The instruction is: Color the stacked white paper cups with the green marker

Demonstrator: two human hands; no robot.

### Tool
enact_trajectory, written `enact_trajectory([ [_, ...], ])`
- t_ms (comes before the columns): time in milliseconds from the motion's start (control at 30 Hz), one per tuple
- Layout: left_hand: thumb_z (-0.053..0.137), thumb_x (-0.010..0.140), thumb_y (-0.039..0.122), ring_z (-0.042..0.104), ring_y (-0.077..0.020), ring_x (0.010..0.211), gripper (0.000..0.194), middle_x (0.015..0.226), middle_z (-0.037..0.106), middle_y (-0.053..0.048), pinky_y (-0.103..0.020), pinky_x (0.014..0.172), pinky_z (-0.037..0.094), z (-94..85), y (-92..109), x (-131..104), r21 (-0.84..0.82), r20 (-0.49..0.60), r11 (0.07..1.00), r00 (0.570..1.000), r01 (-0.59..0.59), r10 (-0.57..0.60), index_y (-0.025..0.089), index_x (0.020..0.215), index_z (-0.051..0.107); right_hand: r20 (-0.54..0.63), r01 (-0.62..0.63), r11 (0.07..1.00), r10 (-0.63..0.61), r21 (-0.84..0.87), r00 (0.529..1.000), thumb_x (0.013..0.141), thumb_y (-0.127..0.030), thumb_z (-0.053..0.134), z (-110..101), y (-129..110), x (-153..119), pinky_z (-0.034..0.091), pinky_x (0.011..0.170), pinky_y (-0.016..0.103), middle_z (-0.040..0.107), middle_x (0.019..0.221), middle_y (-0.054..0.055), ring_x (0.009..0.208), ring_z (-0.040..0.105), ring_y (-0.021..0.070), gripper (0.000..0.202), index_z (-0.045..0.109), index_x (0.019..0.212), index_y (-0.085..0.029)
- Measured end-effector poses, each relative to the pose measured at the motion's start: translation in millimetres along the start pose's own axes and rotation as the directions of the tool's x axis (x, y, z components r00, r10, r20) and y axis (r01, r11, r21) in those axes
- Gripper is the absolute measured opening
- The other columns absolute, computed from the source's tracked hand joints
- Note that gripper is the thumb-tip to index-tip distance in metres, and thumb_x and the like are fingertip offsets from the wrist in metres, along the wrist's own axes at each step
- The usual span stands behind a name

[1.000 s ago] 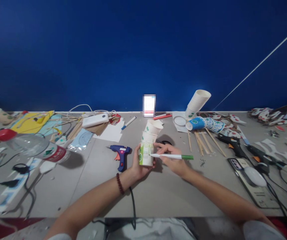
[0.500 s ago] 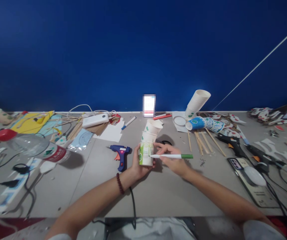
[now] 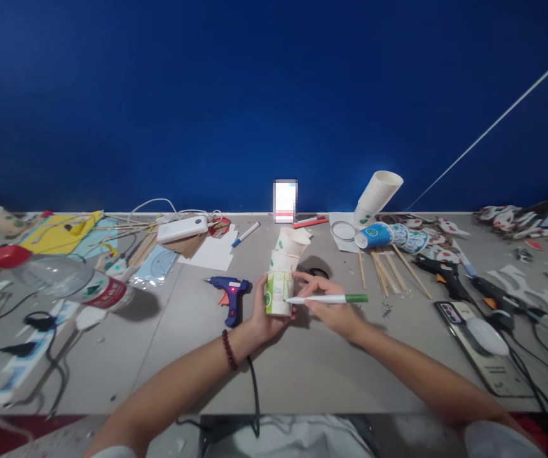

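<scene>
My left hand (image 3: 265,316) is wrapped round a short stack of paper cups (image 3: 281,286), white with green print on the lowest one, tilted slightly. Between the fingers of my right hand (image 3: 334,312) is a white marker with a green end (image 3: 334,298). Its tip meets or nearly meets the printed side of the lowest cup; actual contact is too fine to tell. To the left of the cups lies a blue glue gun (image 3: 230,294) with a small red light. Behind my right hand, a dark round-handled object (image 3: 316,272) is partly hidden.
A plastic bottle with a red cap (image 3: 71,283) and a power strip (image 3: 30,356) are at left. At right are a tall cup stack (image 3: 379,194), blue cups (image 3: 374,236), wooden sticks (image 3: 383,273), black glue guns (image 3: 438,272) and a phone (image 3: 484,356). A lit screen (image 3: 285,201) stands at the back.
The marker's tip has shifted very slightly left and down on the cup. Both hands keep their grips, and the rest looks the same.
</scene>
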State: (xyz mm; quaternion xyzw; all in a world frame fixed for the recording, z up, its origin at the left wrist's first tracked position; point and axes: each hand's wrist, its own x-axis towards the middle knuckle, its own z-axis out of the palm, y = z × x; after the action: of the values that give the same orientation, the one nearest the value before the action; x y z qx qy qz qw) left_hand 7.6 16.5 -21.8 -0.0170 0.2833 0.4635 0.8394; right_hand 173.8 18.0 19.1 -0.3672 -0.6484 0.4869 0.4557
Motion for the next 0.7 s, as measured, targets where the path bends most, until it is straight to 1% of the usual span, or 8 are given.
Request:
enact_trajectory([
  [200, 0.061, 0.08, 0.055, 0.063, -0.0202, 0.051, 0.045, 0.069, 0.07, -0.008, -0.03, 0.045, 0.05, -2.6, -0.8, 1.7, -0.003, 0.019, 1.0, 1.0, -0.017, 0.017, 0.013, 0.095, 0.067, 0.012, -0.057, 0.998, 0.057, 0.024, 0.998, 0.074, -0.022, 0.072, -0.2, -0.1, -0.2, 0.05, 0.103, 0.051, 0.077, 0.108, 0.014, 0.129, 0.059, 0.0333, 0.005, 0.067, 0.071, -0.021],
  [367, 0.062, 0.08, 0.054, 0.065, -0.0204, 0.055, 0.044, 0.07, 0.071, -0.007, -0.03, 0.047, 0.052, -3.0, -1.0, 1.2, -0.012, 0.008, 0.999, 0.999, -0.031, 0.031, 0.013, 0.097, 0.067, 0.034, -0.091, 0.995, 0.09, 0.028, 0.995, 0.073, -0.022, 0.073, -1.2, -2.1, -0.6, 0.049, 0.103, 0.049, 0.071, 0.124, 0.017, 0.13, 0.058, 0.0335, 0.007, 0.067, 0.071, -0.02],
  [533, 0.06, 0.081, 0.055, 0.064, -0.0202, 0.053, 0.044, 0.07, 0.07, -0.007, -0.029, 0.045, 0.051, 1.1, -1.0, -0.3, -0.01, 0.01, 0.999, 0.999, -0.046, 0.046, 0.013, 0.094, 0.067, 0.057, -0.124, 0.989, 0.12, 0.083, 0.991, 0.074, -0.021, 0.072, 0.0, -2.7, -1.8, 0.05, 0.103, 0.048, 0.075, 0.115, 0.014, 0.132, 0.056, 0.0335, 0.007, 0.066, 0.07, -0.021],
  [700, 0.058, 0.082, 0.055, 0.064, -0.0204, 0.053, 0.045, 0.069, 0.07, -0.008, -0.029, 0.044, 0.05, 4.4, -1.9, -1.9, 0.004, 0.009, 0.998, 0.998, -0.062, 0.062, 0.012, 0.093, 0.068, 0.075, -0.112, 0.99, 0.105, 0.09, 0.992, 0.076, -0.022, 0.072, 0.8, -2.9, -2.4, 0.048, 0.105, 0.049, 0.077, 0.102, 0.014, 0.138, 0.05, 0.0328, 0.009, 0.065, 0.071, -0.022],
])
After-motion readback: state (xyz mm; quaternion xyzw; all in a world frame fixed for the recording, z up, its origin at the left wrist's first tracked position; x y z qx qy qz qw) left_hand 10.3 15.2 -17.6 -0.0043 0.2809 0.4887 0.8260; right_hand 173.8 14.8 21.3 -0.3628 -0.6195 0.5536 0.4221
